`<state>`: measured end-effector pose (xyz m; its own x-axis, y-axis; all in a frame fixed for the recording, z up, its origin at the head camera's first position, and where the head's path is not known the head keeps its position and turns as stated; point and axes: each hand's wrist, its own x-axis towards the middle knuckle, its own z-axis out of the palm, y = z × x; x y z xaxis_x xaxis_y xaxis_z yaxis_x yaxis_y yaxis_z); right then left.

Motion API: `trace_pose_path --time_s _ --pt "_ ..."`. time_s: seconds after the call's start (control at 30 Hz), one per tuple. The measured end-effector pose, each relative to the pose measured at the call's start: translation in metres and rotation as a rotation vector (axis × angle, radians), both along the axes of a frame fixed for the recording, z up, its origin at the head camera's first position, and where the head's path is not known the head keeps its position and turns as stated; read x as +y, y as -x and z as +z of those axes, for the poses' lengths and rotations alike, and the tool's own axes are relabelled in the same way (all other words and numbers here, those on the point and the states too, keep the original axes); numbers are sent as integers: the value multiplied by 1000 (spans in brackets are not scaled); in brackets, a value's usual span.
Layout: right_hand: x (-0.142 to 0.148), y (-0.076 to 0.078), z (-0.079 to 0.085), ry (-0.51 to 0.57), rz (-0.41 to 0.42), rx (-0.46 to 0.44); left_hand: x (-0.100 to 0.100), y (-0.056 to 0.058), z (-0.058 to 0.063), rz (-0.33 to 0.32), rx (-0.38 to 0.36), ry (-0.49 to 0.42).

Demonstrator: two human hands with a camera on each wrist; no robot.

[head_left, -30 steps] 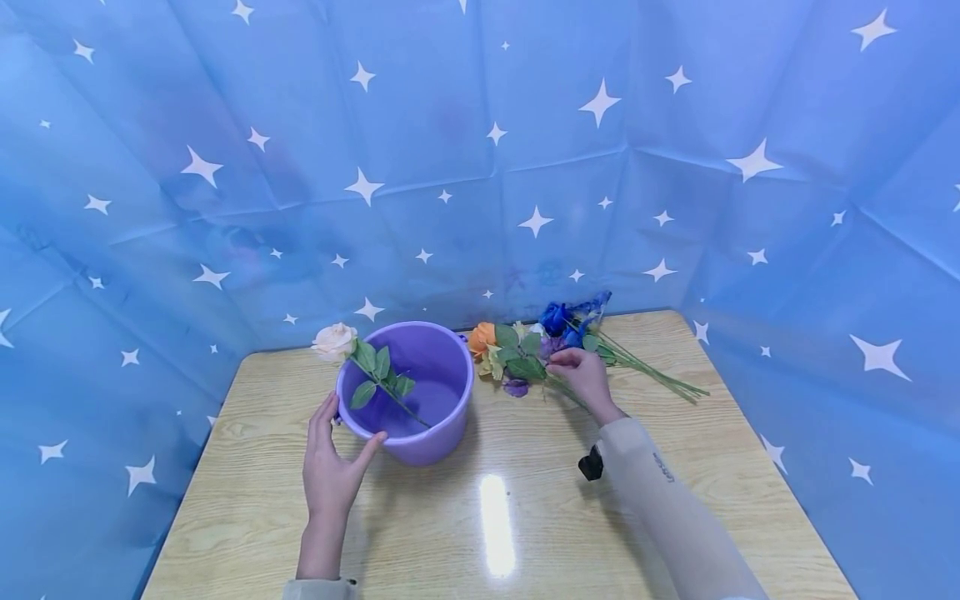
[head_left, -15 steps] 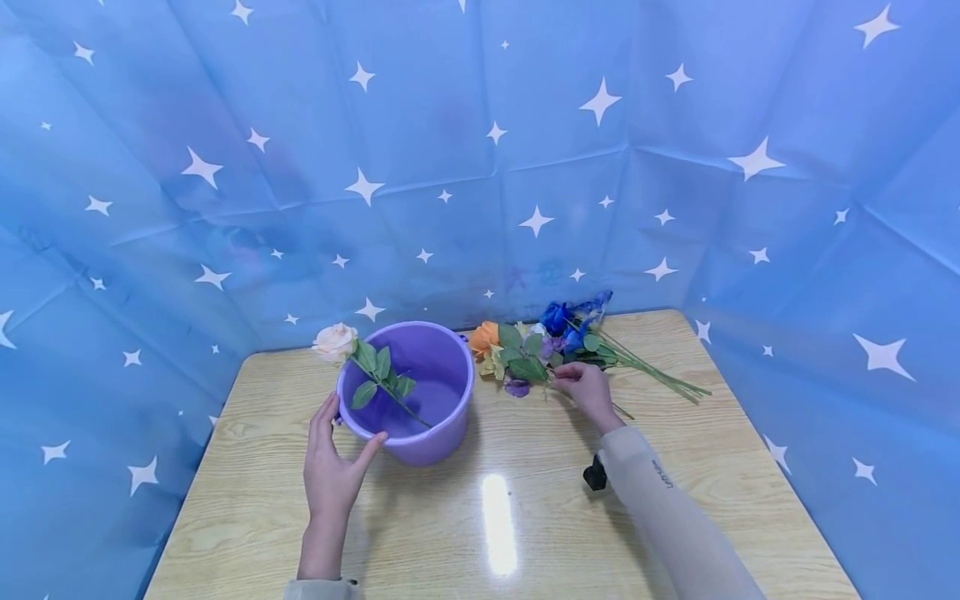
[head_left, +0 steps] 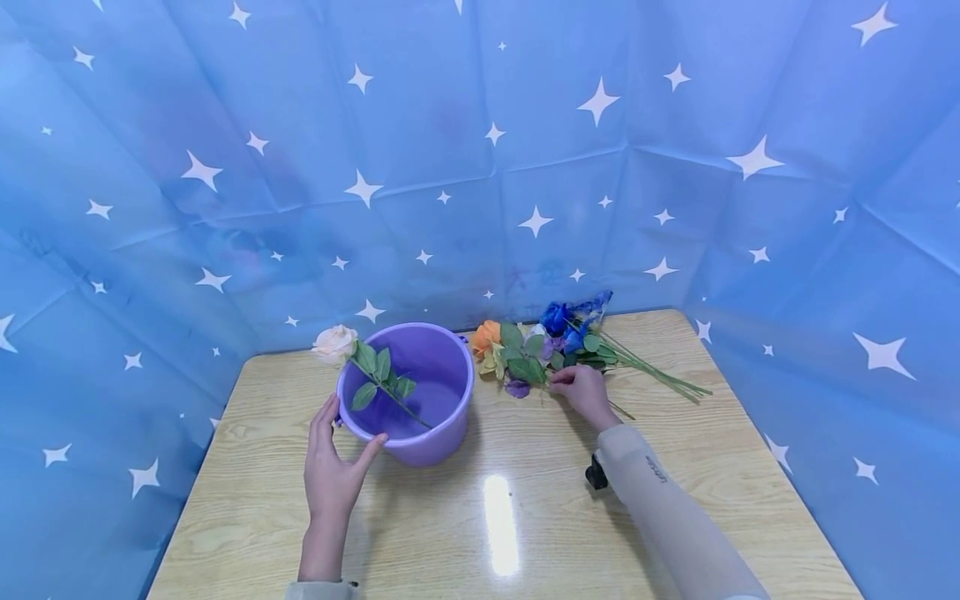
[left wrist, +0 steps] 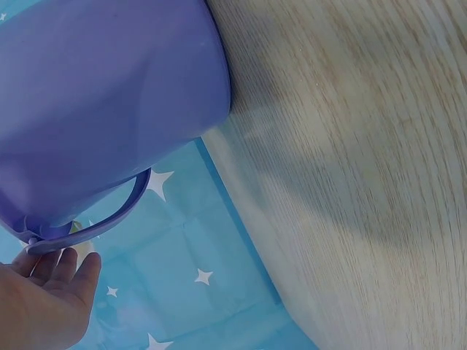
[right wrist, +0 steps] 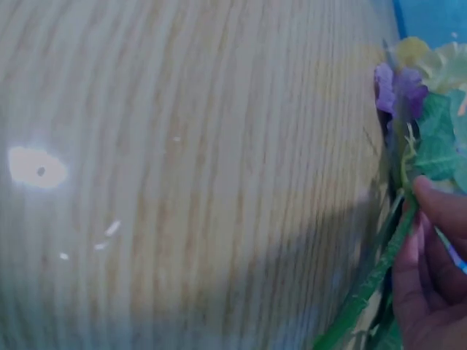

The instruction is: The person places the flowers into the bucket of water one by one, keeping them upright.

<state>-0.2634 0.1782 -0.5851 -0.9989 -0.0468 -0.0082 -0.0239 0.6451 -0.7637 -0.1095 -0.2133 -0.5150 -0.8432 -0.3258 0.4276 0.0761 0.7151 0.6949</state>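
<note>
My left hand [head_left: 332, 471] rests against the purple bucket [head_left: 450, 429], its thumb at the rim and the straight fingers along the left side. In the left wrist view, those fingertips touch the rim beside the bucket's handle [left wrist: 109, 222]. A pale pink rose [head_left: 335, 342] leans in the bucket, its bloom over the left rim. To the right, my right hand [head_left: 587, 395] pinches a green flower stem [right wrist: 379, 273] between thumb and fingers, low over the table. An orange rose [head_left: 486, 336], green leaves [head_left: 527, 369] and a purple flower [head_left: 517, 388] lie just left of those fingers.
Blue flowers [head_left: 557, 317] lie at the table's back edge, their long green stems [head_left: 660, 372] reaching right. The wooden table [head_left: 420, 533] carries a bright light reflection. A blue cloth with white stars [head_left: 450, 125] surrounds it at the back and sides.
My right hand has drawn slightly toward me, and the orange rose and leaves have shifted a little right. The left hand and bucket have stayed in place.
</note>
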Motion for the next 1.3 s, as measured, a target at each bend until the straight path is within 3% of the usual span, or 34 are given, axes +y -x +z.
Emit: trace_pose_path --time_s 0.5,0.73,1.3 --pt "-2 1 14 24 23 -40 0 0 -1 4 6 4" --pt "-4 0 20 86 12 -64 0 0 -1 3 9 6" --pt "-8 0 37 74 0 -3 0 0 -1 1 9 4"
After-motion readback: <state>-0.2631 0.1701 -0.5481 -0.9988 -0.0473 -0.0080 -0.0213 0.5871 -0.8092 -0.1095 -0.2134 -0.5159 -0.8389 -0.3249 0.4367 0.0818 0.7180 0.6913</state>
